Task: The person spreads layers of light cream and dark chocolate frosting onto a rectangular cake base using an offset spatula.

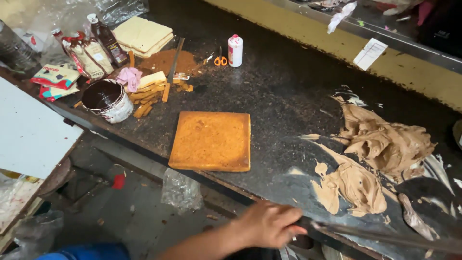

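The dark speckled stone counter (pixel 288 86) carries all the work. Its right part holds a large spread mass of light brown whipped cream (pixel 380 144), smeared flat toward the near edge. Left of it, well apart, lies the square golden-brown sponge cake slab (pixel 211 140), bare on top, near the counter's front edge.

Step in hand, by judgement: cream handling with the blade; the slab is not yet coated. The next move calls for loading the blade from the cream and carrying it left to the slab without dragging along the counter edge.

The right hand (pixel 269 224) is closed in a fist around the handle of a long flat metal palette knife (pixel 385 236), blade pointing right below the cream. The left hand is not in view.

Packages, rear left:
- stack of pale yellow cake sheets (pixel 143 34);
- beige pouch with red trim (pixel 89 55);
- round tin of dark chocolate, white-sided (pixel 108 100);
- white cylindrical bottle with pink cap (pixel 235 50);
- white paper slip (pixel 370 53) on the yellow ledge.
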